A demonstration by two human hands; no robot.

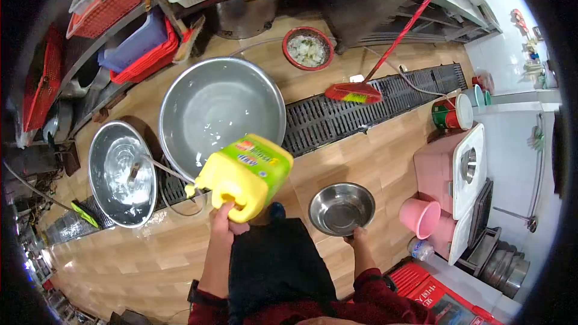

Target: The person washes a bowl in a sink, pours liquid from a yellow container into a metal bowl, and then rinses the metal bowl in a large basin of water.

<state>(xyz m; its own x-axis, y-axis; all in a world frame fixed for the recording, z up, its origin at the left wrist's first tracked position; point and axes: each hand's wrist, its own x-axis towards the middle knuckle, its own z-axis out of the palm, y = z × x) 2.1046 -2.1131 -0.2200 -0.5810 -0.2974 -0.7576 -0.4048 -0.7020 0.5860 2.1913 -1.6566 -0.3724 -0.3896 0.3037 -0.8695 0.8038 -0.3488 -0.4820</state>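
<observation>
The yellow jug (241,174) hangs from my left hand (223,221), leaning over on its side, its green label facing up and its narrow neck off to the left. In my view it overlaps the near rim of the big metal basin (161,114), though I can't tell how high above it the jug is.

To handle it well, I'd want my grip deep in the handle and the wrist firm, since a sloshing load could swing the jug; any tilting should be slow and led by the neck. It would also pay to steer clear of the basin rim and the hose (171,171) beside it. The small metal bowl (341,209) should be level, well apart from the jug so the two don't knock.

My left forearm reaches straight out in front of me, the fingers curled closed around the jug's handle, though the jug hides some of them. My right arm is lower and off to the side, elbow bent; the right hand (359,238) pinches the bowl's near rim, mouth upward, and I can't see the fingers underneath. Between my arms is my dark apron (271,271), with the tiled floor (295,204) beyond.
</observation>
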